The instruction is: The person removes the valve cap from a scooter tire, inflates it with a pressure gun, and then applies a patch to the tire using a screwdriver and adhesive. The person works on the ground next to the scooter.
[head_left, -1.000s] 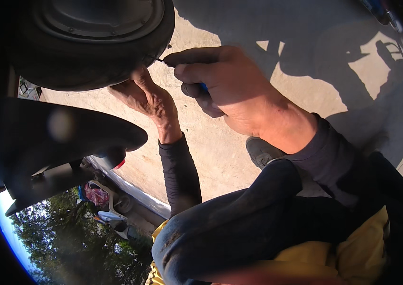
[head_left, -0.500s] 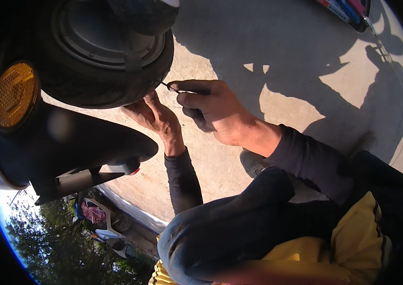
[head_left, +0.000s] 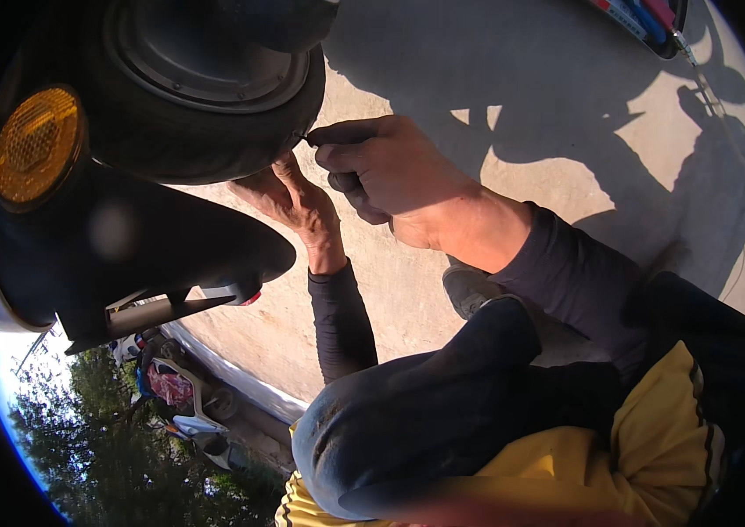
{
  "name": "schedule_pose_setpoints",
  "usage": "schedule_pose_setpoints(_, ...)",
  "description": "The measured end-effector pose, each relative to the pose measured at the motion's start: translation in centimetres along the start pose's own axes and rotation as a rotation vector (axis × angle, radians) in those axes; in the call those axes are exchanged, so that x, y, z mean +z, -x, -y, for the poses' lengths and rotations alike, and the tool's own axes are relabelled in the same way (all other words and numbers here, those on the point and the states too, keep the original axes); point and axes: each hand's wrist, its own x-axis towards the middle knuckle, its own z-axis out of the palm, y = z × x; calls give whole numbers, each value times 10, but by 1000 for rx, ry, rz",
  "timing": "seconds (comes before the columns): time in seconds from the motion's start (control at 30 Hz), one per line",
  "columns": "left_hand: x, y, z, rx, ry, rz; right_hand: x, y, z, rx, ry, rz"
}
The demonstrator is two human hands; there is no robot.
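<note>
**Pinching a Thin Tool at the Tyre's Edge**

Gripping a thin dark tool (head_left: 301, 136) between thumb and forefinger of the right hand (head_left: 407, 180), with the other fingers curling inward. Apparently touching the tyre (head_left: 201, 158) at its lower right rim, beside the upper left edge of the visible concrete ground (head_left: 407, 307). Bracing the left hand (head_left: 302, 211) against the tyre's underside; being unable to tell open fingers from closed there, with the tips hiding behind rubber.

Probably risking a slip off the curved rubber, owing to so short a contact and so narrow a pinch. Possibly endangering the left thumb, from lying just below the tool. Perhaps risking a bent tool under sideways force.

Facing tight quarters toward the ground's left edge, from crowding by a dark body panel (head_left: 170, 237) with an orange reflector (head_left: 37, 147). Finding wider room rightward, before meeting a dark tray (head_left: 673, 48) and its hose (head_left: 704, 88) near the ground's upper right corner. Meeting a shoe (head_left: 464, 290) and a bent knee (head_left: 337, 439) toward the lower edge.
</note>
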Motion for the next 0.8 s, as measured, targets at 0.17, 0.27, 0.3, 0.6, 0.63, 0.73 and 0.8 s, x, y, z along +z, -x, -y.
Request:
schedule_pose_setpoints(0.17, 8, 4, -1, -65, 247, 44, -26, -22, -36, -810, 1019, -85)
schedule_pose_setpoints(0.27, 3, 0, -11, -77, 255, 23, -33, -22, -42, -1056, 1574, -129)
schedule_pose_setpoints(0.3, 2, -1, -12, -75, 257, 14, -32, -21, -41, -1087, 1704, -121)
schedule_pose_setpoints(0.6, 11, 4, -12, -35, 255, -23, -17, -47, -25, -312, 395, 140)
schedule_pose_setpoints(0.63, 8, 5, -12, -40, 255, -20, -15, -50, -25, -418, 582, 81)
schedule_pose_setpoints(0.73, 6, 6, -13, -35, 276, -15, -15, -44, -31, -888, 1347, -93)
schedule_pose_setpoints(0.8, 6, 3, -15, -32, 193, -12, -19, -44, -34, -1131, 1798, -184)
